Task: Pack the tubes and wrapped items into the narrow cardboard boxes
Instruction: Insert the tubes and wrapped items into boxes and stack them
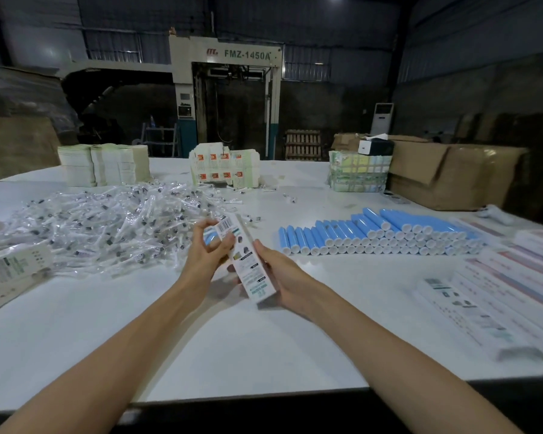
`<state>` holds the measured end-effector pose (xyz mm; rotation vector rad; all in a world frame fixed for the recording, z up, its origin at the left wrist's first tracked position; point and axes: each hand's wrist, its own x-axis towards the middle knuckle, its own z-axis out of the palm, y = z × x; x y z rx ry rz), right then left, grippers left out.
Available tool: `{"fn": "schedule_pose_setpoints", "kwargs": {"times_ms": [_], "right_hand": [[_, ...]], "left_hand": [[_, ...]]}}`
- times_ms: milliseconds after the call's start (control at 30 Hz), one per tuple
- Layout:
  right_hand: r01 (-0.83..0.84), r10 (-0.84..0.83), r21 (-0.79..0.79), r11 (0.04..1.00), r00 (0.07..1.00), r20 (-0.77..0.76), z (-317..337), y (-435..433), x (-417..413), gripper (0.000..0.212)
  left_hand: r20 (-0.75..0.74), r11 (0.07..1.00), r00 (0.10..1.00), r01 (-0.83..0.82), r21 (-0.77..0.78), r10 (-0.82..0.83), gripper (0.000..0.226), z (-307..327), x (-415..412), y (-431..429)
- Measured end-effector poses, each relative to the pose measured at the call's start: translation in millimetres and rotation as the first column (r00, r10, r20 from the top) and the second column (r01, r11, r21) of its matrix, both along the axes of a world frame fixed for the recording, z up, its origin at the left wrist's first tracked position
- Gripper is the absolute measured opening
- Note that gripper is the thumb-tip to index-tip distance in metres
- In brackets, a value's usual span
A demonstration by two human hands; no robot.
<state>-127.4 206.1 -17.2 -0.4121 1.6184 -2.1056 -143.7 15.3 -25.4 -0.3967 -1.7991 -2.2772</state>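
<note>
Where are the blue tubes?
In the head view, the blue tubes lie stacked on the white table, right of the narrow box and in front of the big brown carton.

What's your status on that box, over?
Left hand pinches narrow box at its top end; right hand grips the bottom. Blue tubes stacked right, wrapped items heaped left. Nothing blocking.

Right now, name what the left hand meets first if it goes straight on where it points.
The narrow box: the left hand points forward and slightly right, fingertips at its upper end. Beyond it, probably the pile of wrapped items, though depth is unclear.
</note>
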Motion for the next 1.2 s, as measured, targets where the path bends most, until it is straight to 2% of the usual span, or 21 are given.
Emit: {"fn": "schedule_pose_setpoints", "kwargs": {"times_ms": [100, 167, 267, 333, 400, 433, 500, 600, 767, 867, 933, 1000, 1033, 1133, 1200], "right_hand": [[0.196, -0.157, 0.203, 0.959, 0.969, -0.193, 21.3, 15.9, 15.0, 0.044], [0.411, -0.243, 0.381, 0.828, 0.875, -0.418, 33.9, 42.6, 26.5, 0.038], [0.694, -0.255, 0.518, 0.5, 0.69, -0.677, 44.8, 105.9, 43.9, 0.036], [0.818, -0.222, 0.547, 0.179, 0.575, -0.787, 45.6, 152.1, 58.0, 0.038], [0.847, -0.175, 0.514, -0.139, 0.49, -0.854, 38.6, 194.0, 75.6, 0.041], [0.83, -0.152, 0.491, -0.265, 0.467, -0.871, 33.1, 211.4, 85.7, 0.043], [0.772, -0.092, 0.44, -0.458, 0.452, -0.887, 19.4, 237.1, 105.4, 0.045], [0.698, 0.03, 0.35, -0.624, 0.469, -0.883, 0.0, 255.1, 120.9, 0.044], [0.648, 0.142, 0.258, -0.717, 0.498, -0.855, -14.2, 255.9, 125.4, 0.036], [0.681, 0.136, 0.257, -0.686, 0.466, -0.874, -4.7, 243.2, 120.6, 0.033], [0.782, 0.142, 0.27, -0.562, 0.413, -0.899, 5.8, 221.8, 109.2, 0.03], [0.888, 0.08, 0.324, -0.327, 0.368, -0.927, 18.2, 189.7, 90.6, 0.023], [0.91, 0.002, 0.376, -0.175, 0.383, -0.924, 24.3, 171.0, 79.6, 0.019], [0.844, -0.223, 0.468, 0.262, 0.525, -0.822, 32.7, 113.5, 38.9, 0.022], [0.781, -0.273, 0.445, 0.439, 0.587, -0.762, 30.3, 75.8, 10.3, 0.023]], "left_hand": [[-0.039, 0.997, 0.999, -0.004, -0.079, 0.001, 0.044, 0.1, 0.2, 2.6], [-0.057, 0.987, 0.998, -0.026, -0.159, 0.017, 0.044, -0.1, 0.9, 3.7], [-0.098, 0.932, 0.993, -0.091, -0.35, 0.06, 0.044, -6.5, 5.5, 5.9], [-0.162, 0.873, 0.985, -0.125, -0.471, 0.053, 0.044, -11.1, 9.8, 6.7], [-0.235, 0.81, 0.972, -0.147, -0.568, 0.012, 0.042, -12.6, 10.7, 5.6], [-0.268, 0.781, 0.963, -0.165, -0.602, -0.003, 0.041, -12.6, 10.3, 5.4], [-0.299, 0.751, 0.954, -0.192, -0.632, -0.008, 0.037, -12.0, 9.4, 4.9], [-0.32, 0.723, 0.947, -0.22, -0.655, -0.002, 0.033, -12.0, 8.1, 6.1], [-0.324, 0.684, 0.946, -0.239, -0.689, 0.004, 0.033, -11.5, 10.0, 5.0], [-0.328, 0.666, 0.945, -0.249, -0.703, 0.007, 0.03, -10.8, 10.7, 3.2], [-0.334, 0.655, 0.943, -0.255, -0.711, 0.005, 0.026, -10.8, 10.7, 3.2], [-0.332, 0.648, 0.943, -0.252, -0.719, -0.002, 0.023, -12.0, 10.6, 2.8], [-0.327, 0.644, 0.945, -0.248, -0.724, -0.004, 0.023, -12.5, 11.0, 2.3], [-0.318, 0.623, 0.947, -0.272, -0.733, 0.04, 0.023, -12.9, 10.9, 0.9], [-0.313, 0.616, 0.945, -0.303, -0.727, 0.096, 0.023, -12.2, 10.4, 1.5]]}}
